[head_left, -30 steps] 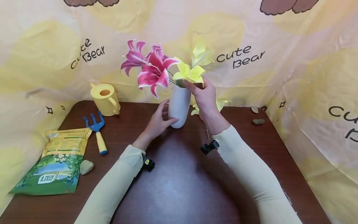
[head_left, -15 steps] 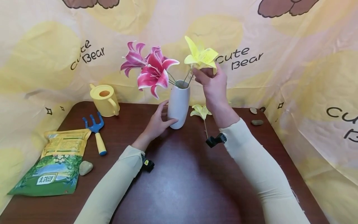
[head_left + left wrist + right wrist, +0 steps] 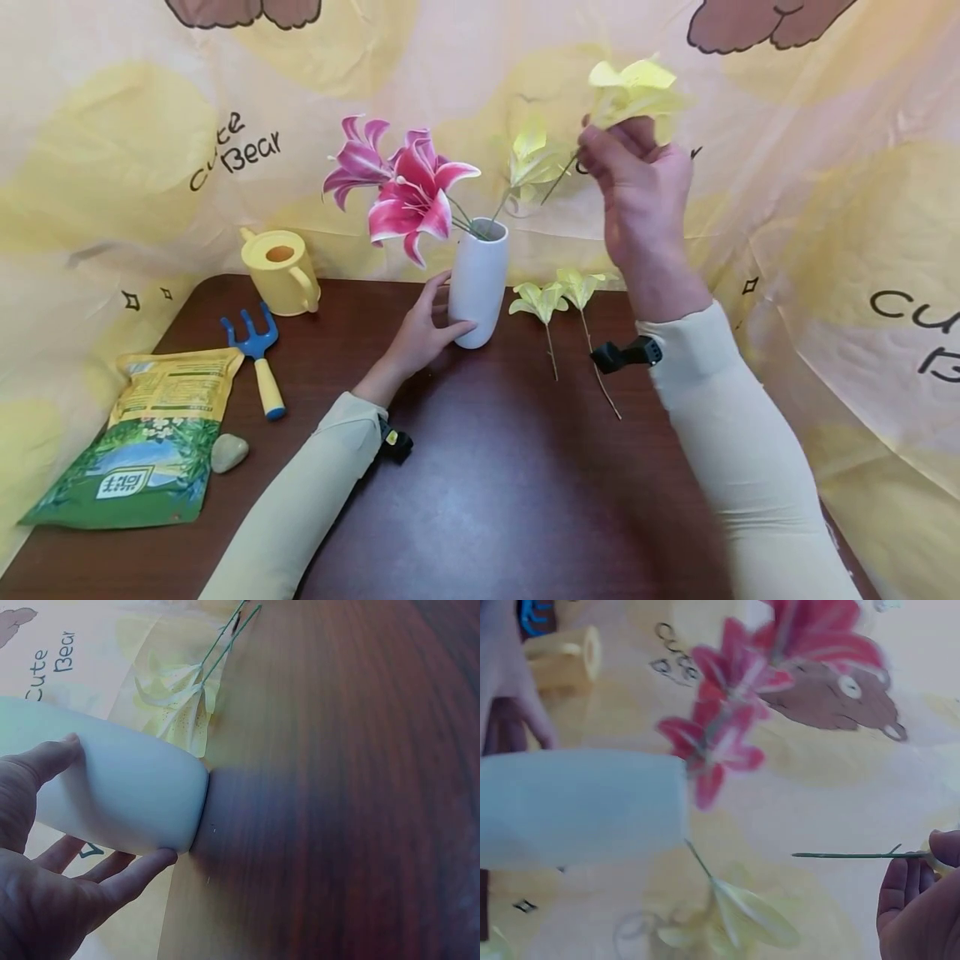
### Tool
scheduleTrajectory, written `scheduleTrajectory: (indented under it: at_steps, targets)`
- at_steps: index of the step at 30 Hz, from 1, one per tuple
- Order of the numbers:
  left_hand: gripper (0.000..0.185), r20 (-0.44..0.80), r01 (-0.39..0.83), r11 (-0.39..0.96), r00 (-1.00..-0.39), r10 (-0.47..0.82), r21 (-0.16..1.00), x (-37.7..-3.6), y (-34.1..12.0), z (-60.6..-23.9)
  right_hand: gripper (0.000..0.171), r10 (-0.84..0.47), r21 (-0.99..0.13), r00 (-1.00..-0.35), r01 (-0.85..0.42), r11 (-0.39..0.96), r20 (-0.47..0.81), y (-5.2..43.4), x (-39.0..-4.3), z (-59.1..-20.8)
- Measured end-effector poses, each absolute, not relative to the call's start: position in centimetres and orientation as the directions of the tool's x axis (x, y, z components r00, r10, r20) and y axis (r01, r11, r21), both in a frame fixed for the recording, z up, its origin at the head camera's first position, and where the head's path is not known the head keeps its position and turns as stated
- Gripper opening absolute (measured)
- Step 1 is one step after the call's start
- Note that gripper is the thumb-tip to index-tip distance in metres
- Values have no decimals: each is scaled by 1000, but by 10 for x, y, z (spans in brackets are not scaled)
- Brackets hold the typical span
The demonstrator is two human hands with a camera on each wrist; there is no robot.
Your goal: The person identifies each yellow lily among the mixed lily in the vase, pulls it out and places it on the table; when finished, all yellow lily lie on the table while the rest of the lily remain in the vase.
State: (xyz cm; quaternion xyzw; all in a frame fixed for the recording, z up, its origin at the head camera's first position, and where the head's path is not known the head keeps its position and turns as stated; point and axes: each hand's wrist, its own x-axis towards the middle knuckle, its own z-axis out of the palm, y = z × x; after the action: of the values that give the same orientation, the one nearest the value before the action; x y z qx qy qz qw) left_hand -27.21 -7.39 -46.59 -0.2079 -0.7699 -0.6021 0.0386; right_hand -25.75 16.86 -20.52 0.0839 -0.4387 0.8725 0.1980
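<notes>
A white vase (image 3: 477, 283) stands upright on the table, with pink lilies (image 3: 412, 192) leaning left out of its mouth and a yellow lily (image 3: 532, 158) leaning right. My left hand (image 3: 415, 333) holds the vase low down, thumb on one side and fingers on the other, as the left wrist view shows. Up to the right of the vase, my right hand (image 3: 648, 196) pinches another yellow lily (image 3: 633, 87) just below its bloom. The bare lower end of its green stem (image 3: 847, 856) is apart from the vase in the right wrist view.
Two yellow lilies (image 3: 542, 302) lie on the table (image 3: 480, 500) right of the vase. On the left are a yellow watering can (image 3: 281, 271), a blue hand fork (image 3: 258, 350), a green-and-yellow bag (image 3: 142, 442) and a stone (image 3: 228, 452). A printed cloth hangs behind.
My right hand has drawn a yellow lily up and right, away from the vase mouth. The left hand has kept its place on the vase.
</notes>
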Motion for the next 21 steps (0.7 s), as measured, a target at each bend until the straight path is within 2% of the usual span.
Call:
scheduleTrajectory:
  at_steps: [6, 8, 11, 21]
  targets:
    - [93, 310, 364, 183, -912, 270, 913, -273, -74, -467, 9, 297, -736, -914, -399, -547, 275, 206, -257, -201]
    - [94, 308, 362, 184, -913, 268, 914, -273, -74, -468, 12, 293, -756, -925, -368, -541, 241, 218, -257, -206]
    - [94, 299, 353, 188, -916, 266, 916, -274, -74, -468, 20, 270, -788, -945, -308, -533, 186, 235, -258, -217]
    - [93, 291, 344, 193, -921, 259, 919, -273, -73, -467, 15, 205, -842, -977, -158, -515, 58, 303, -263, -272]
